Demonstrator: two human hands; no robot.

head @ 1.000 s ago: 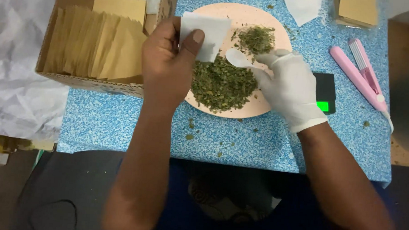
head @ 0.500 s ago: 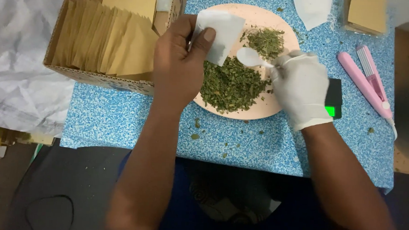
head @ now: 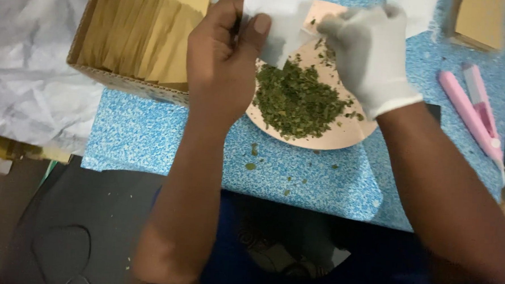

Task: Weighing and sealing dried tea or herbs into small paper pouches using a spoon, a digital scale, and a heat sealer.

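White sachet [head: 280, 24] pinched in left hand [head: 225, 61], plate rim [head: 320, 142] below.

Gloved right hand [head: 370, 56] now meets white sachet [head: 278, 18]

White paper pouch [head: 277, 24], pinched upright

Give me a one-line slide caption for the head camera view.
Bare left hand holds a white paper pouch above a plate of dried green leaves, gloved right hand at its mouth.
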